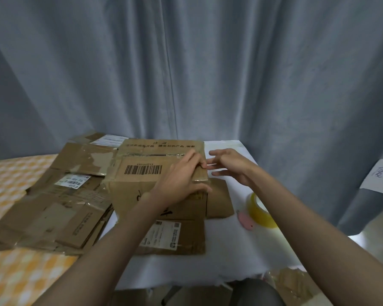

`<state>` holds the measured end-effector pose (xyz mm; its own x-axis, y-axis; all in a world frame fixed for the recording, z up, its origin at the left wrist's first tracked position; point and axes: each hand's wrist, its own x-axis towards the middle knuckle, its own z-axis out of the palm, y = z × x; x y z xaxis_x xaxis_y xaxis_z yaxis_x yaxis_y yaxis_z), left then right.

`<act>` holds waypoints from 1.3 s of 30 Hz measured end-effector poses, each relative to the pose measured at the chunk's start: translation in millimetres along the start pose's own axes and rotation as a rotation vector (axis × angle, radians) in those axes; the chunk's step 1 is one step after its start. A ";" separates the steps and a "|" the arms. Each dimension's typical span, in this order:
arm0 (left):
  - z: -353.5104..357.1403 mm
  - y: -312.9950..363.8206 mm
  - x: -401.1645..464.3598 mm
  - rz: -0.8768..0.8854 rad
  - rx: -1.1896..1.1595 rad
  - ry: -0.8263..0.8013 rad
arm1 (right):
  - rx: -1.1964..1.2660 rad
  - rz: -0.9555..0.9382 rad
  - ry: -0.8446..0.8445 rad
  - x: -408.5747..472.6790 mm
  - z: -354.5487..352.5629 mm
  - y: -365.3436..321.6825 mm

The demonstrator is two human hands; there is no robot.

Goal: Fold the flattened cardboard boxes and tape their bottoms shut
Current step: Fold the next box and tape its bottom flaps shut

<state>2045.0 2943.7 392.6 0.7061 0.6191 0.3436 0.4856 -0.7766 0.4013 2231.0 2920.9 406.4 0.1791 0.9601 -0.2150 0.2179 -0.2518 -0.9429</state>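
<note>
Here, a person's two bare arms reach forward over a small table draped in a white cloth (228, 250), with grey curtains (186, 62) hanging behind it. To the left, on an orange checked surface (20, 272), lies a loose stack of flattened boxes (53, 208), several overlapping and slightly fanned.

On the table sits the cardboard box (142, 171) being worked on, its barcoded flap folded over the top and old shiny tape along a seam. The left hand (181, 175) rests on the box's right top corner, fingers curled over the edge and thumb against the side, gripping that corner. The right hand (230, 166) hovers just beside the same corner, fingers spread and holding nothing; whether its fingertips touch the cardboard cannot be told.

A yellowish tape roll (261, 210) stands near the right forearm, with a small pink cutter (244, 219) just beside it.

Likely risks: the flap may spring back up if the left hand lets go before tape is applied, since only one corner is pinned. The right forearm passes close above the tape roll and could knock it off the table edge. The box overlaps other flattened cardboard underneath, so it might slide as it is pressed.
</note>
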 end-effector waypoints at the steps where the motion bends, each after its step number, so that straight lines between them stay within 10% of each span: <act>1: -4.5 0.1 -1.9 -0.003 -0.060 -0.003 | 0.003 0.009 0.009 -9.2 1.8 -1.3; 11: -89.9 -82.8 -64.0 -0.761 0.020 0.204 | -0.300 0.031 0.129 -57.3 45.2 -3.7; 26: -84.5 -29.6 -63.3 -0.560 -0.552 0.394 | -0.132 -0.033 0.566 -20.4 22.3 -34.4; 39: -70.9 -70.3 -33.8 -0.589 -0.285 0.497 | 0.235 -0.103 0.447 18.7 2.8 -22.7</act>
<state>1950.4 2985.6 413.0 0.0332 0.9473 0.3186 0.5088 -0.2904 0.8104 2226.7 2944.9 423.1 0.5718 0.8196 -0.0369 0.0438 -0.0754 -0.9962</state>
